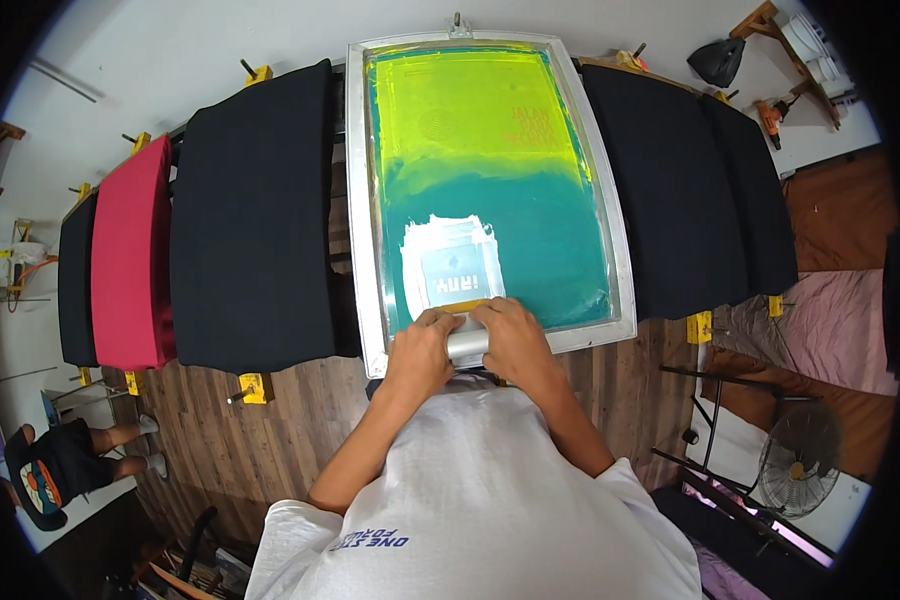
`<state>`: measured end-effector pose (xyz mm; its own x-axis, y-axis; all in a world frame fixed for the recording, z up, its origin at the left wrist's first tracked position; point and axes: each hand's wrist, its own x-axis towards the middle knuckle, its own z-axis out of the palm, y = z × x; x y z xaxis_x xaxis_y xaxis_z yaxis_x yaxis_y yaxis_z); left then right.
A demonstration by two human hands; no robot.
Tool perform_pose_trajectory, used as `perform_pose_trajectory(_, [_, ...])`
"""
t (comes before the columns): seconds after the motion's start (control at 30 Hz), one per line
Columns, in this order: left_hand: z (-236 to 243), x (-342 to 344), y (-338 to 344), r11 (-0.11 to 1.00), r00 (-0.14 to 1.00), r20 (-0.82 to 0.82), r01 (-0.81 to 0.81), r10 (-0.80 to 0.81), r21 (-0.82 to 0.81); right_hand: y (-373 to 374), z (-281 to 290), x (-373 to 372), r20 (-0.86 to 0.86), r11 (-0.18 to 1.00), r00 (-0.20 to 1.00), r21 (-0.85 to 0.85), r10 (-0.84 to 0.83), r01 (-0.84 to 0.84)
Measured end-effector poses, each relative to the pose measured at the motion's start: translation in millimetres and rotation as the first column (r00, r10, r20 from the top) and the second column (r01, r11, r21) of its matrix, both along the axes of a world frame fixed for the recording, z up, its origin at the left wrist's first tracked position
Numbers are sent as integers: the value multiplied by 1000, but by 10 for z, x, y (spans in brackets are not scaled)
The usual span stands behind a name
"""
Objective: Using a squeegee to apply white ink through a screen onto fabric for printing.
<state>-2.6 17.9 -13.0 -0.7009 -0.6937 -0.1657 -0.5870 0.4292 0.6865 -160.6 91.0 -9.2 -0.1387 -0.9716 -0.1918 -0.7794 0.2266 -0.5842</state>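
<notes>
My left hand [422,352] and my right hand [508,343] grip a squeegee [467,343] with a silver handle and yellow blade, low on a screen at centre. The screen's aluminium frame [620,260] surrounds teal mesh [510,220], its upper part smeared with bright yellow-green ink [460,100]. Just beyond the blade, white ink [415,250] borders a pale blue-white printed patch with lettering. A small metal clamp [459,28] sits at the frame's far edge. What lies under the screen is hidden.
Black padded boards [250,210] flank the screen, with a red one [130,250] at left; yellow clamps [255,388] hold them. A person [55,470] is at lower left. An orange drill [773,122] is at upper right; a fan [798,460] stands lower right.
</notes>
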Motion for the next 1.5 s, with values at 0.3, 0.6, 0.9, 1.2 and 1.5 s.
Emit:
perform_pose_trajectory(0.3, [68,-11,-215,993,992,75,97,-101,65,-144,56,-110,-10,995,996,63,84,-83])
perform_pose_trajectory(0.6, [-25,-359,-1147,996,995,42,92,-92,-13,-1094,118,-477,-165,981,974,142,153,-130])
perform_pose_trajectory(0.9, [-158,-75,-305,993,989,-141,-63,49,-102,-338,-191,-110,-129,960,991,-274,26,-61])
perform_pose_trajectory(1.2, [-12,199,268,999,998,-56,-34,33,-32,247,54,107,-45,993,995,-78,87,-91])
perform_pose_trajectory(1.5, [134,-97,-424,995,993,-107,-50,41,-83,-423,135,-124,-79,980,995,-185,61,-74])
